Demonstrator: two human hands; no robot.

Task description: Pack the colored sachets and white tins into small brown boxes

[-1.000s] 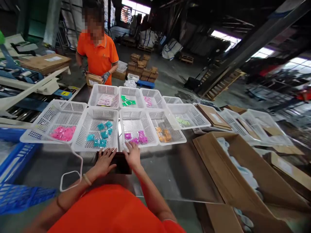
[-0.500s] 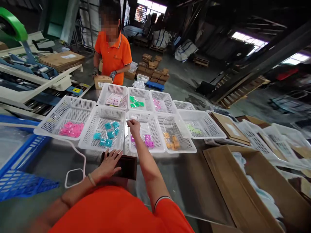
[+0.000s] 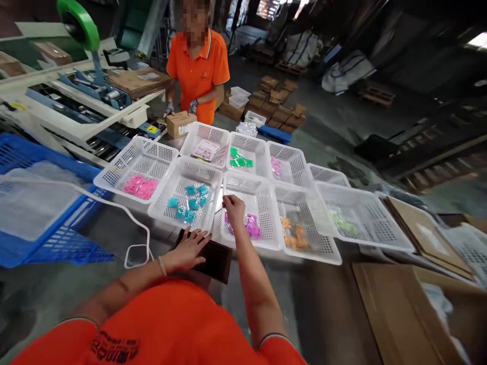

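Lying under the left hand (image 3: 188,249): dark box (image 3: 217,261); partly covered.

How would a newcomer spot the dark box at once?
Find the white perforated baskets in front of the wearer. On the wearer's side of the one with teal packets, the left hand lies on the dark box. Unlike those pale baskets, it is very dark brown.

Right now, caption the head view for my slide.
Left hand on a dark box, right hand over a white basket of purple packets; beyond, a co-worker handles a cardboard box.
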